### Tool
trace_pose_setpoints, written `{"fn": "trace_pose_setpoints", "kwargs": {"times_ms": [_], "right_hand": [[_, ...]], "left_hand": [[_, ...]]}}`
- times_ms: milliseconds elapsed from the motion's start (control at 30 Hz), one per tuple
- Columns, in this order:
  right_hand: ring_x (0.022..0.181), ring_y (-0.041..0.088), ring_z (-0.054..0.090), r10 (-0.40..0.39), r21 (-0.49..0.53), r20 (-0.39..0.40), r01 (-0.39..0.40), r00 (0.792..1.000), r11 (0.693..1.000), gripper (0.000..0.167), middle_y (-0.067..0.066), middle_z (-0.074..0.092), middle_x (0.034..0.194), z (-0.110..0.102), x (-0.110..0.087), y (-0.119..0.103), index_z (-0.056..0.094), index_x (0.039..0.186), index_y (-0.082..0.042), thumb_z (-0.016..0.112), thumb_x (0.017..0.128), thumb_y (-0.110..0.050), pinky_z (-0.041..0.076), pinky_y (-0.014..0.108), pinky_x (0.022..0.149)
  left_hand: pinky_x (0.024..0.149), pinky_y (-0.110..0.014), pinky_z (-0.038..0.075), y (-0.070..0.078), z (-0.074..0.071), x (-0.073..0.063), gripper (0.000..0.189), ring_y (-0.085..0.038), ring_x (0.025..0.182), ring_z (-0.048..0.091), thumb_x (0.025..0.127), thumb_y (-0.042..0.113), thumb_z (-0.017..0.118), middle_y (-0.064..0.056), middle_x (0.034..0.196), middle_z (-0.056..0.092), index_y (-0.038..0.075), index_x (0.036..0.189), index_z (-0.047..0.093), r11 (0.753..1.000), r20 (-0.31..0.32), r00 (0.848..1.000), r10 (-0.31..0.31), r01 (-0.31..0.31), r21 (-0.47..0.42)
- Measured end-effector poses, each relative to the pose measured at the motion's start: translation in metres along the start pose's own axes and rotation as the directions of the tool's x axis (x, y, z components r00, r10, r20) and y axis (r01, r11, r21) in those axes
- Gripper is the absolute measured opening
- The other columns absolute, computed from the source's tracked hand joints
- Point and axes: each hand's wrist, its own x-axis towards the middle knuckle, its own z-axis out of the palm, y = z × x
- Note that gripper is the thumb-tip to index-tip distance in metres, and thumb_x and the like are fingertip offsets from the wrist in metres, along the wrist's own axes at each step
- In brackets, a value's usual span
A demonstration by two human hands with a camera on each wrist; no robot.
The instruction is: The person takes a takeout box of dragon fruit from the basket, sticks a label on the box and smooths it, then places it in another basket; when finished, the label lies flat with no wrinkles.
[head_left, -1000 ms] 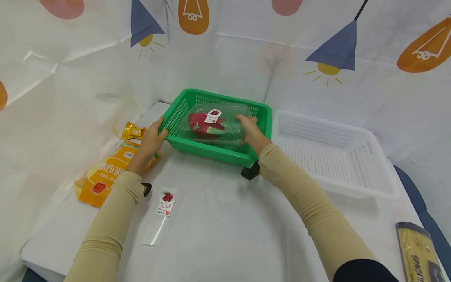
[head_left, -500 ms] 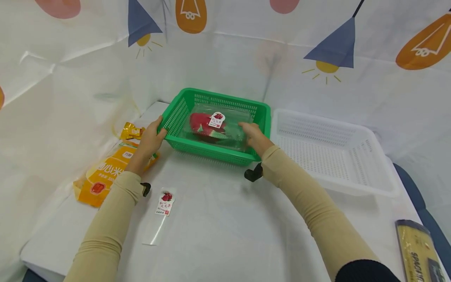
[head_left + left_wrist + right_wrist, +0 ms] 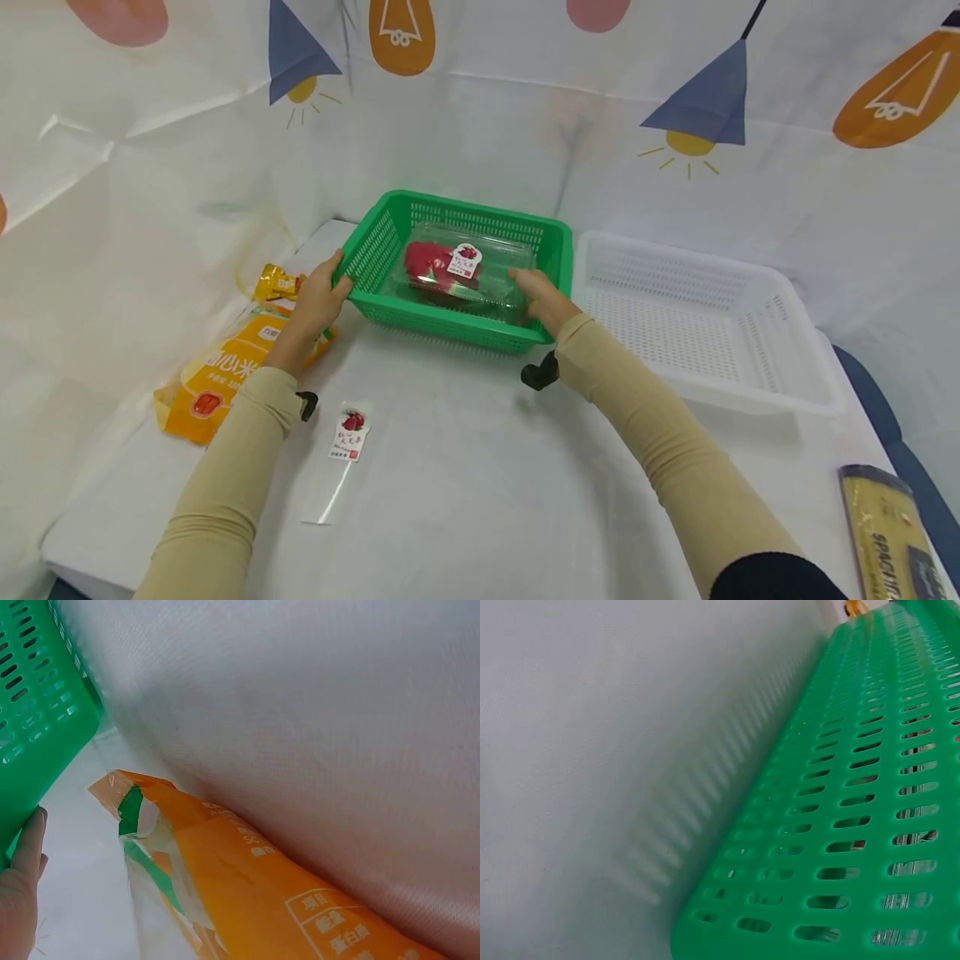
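Note:
A green plastic basket (image 3: 450, 321) stands at the back of the table. My left hand (image 3: 318, 296) grips its left rim; in the left wrist view the fingers (image 3: 30, 844) lie against the green wall. Inside the basket sits a clear plastic clamshell box (image 3: 495, 254) with a red dragon fruit (image 3: 423, 265) in it and a white label (image 3: 464, 261) on its lid. My right hand (image 3: 549, 302) reaches over the basket's front right and holds the box's right end. In the right wrist view the slotted basket wall (image 3: 810, 825) hides the hand.
A white basket (image 3: 697, 379) stands right beside the green one. Left are an orange snack bag (image 3: 213, 383) and a small yellow packet (image 3: 276, 283). A clear strip with a dragon-fruit label (image 3: 349, 433) lies in front; a spaghetti pack (image 3: 892, 533) lies at the right edge.
The clamshell box has settled lower and flatter into the green basket, my right hand moving down with it. My left hand stays on the rim.

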Motion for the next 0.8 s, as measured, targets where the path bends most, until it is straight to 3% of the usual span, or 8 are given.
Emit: {"fn": "trace_pose_setpoints", "kwargs": {"times_ms": [233, 400, 800], "right_hand": [[0.141, 0.032, 0.007, -0.026, -0.046, -0.015, 0.026, 1.000, 0.999, 0.068, 0.011, 0.007, 0.157, -0.002, 0.000, 0.004, 0.006, 0.152, -0.006, 0.041, 0.101, -0.035, 0.017, 0.053, 0.109], [0.141, 0.031, 0.011, -0.084, -0.075, -0.037, 0.081, 0.996, 0.994, 0.070, 0.012, 0.011, 0.156, -0.003, -0.004, 0.009, 0.009, 0.151, -0.003, 0.044, 0.101, -0.036, 0.018, 0.048, 0.110], [0.141, 0.028, 0.008, -0.250, -0.238, -0.078, 0.225, 0.965, 0.945, 0.076, 0.012, 0.007, 0.157, 0.002, -0.027, 0.009, 0.006, 0.151, -0.001, 0.047, 0.098, -0.036, 0.014, 0.042, 0.112]], "left_hand": [[0.109, -0.050, 0.017, -0.003, 0.002, 0.002, 0.058, -0.037, 0.137, 0.019, 0.099, 0.015, 0.034, -0.025, 0.152, 0.016, -0.003, 0.150, 0.012, 0.999, -0.004, 0.999, 0.037, -0.037, 0.006], [0.109, -0.051, 0.017, -0.004, 0.003, 0.003, 0.057, -0.037, 0.137, 0.018, 0.100, 0.015, 0.032, -0.025, 0.152, 0.015, -0.003, 0.150, 0.010, 0.999, 0.005, 0.999, 0.036, -0.036, 0.015], [0.109, -0.052, 0.015, -0.003, -0.006, 0.009, 0.056, -0.043, 0.137, 0.016, 0.101, 0.014, 0.032, -0.031, 0.149, 0.015, -0.011, 0.146, 0.011, 0.988, 0.020, 0.994, 0.109, -0.111, 0.108]]}}
